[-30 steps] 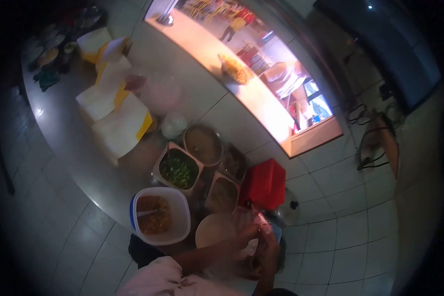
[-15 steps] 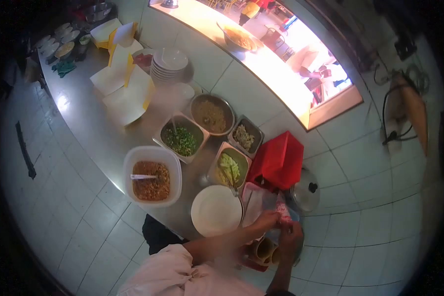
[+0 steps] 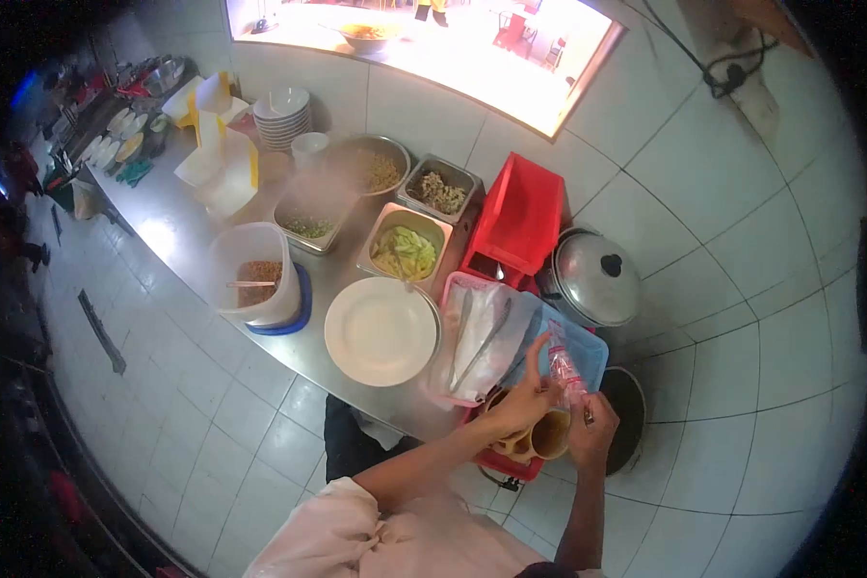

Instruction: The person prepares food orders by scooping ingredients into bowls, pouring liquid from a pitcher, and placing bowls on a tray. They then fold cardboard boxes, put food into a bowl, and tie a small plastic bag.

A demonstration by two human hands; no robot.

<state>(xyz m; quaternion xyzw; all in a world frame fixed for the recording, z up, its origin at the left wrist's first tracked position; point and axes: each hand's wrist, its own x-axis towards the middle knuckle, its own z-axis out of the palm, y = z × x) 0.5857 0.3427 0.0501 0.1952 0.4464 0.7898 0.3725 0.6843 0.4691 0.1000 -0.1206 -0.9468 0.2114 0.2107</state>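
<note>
A clear plastic packet with pink-red printing is held up over a blue tray. My right hand is closed on its lower end. Beside the packet's left edge is my left hand, index finger stretched upward and apart from the thumb; its other fingers are partly hidden. Below the hands, yellowish cups stand in a red container. To the left, a pink tray holds a white plastic sheet with metal utensils on it.
White plates are stacked on the steel counter. Around them are a tub of brown food, a pan of sliced greens, a red bin and a lidded pot. A bucket stands right of my right hand.
The view has turned toward the right end of the counter. My left index finger has straightened and spread from the packet, which now shows more fully, upright above my right hand.
</note>
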